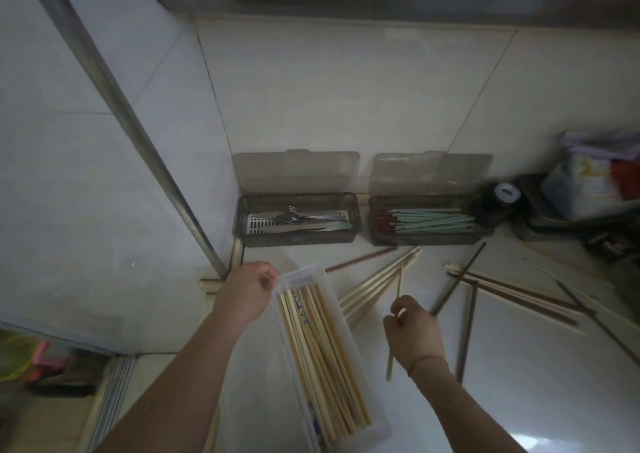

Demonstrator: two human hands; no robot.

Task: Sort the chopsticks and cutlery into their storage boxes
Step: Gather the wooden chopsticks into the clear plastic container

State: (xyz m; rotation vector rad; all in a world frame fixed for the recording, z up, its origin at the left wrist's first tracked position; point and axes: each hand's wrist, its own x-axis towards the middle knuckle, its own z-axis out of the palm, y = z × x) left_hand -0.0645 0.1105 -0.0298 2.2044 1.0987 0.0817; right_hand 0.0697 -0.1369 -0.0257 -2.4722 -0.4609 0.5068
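White counter (519, 366) fills most of the view, running back to a tiled wall (346, 99) with a metal post (114, 106) slanting down on the left. Clutter sits at the far right: a black roll of tape (498, 199) and a bag of stuff (588, 175), too blurry to say more.

Against the wall are two smoky brown boxes with their lids flipped up. The left box (298, 241) has metal cutlery (298, 222) lying on a white slotted tray. The right box (426, 239) holds pale green chopsticks (433, 222), with some dark red ends showing at their left.

Closer in there's a clear plastic box (377, 428) lying lengthways toward the camera, stuffed with light wooden chopsticks (322, 359), one with a blue print on it. The left hand (242, 293) grips the far left corner of that box, fingers curled over the rim.

The right hand (412, 328) sits just right of the box, fingers curled and pinching a single wooden chopstick (399, 286) that pokes out above and below the fist, roughly upright.

Loose chopsticks are scattered on the counter: a pale bundle (377, 286) fanned out between the clear box and the brown ones, and a mess of dark and pale sticks (512, 293) crossing each other further right.
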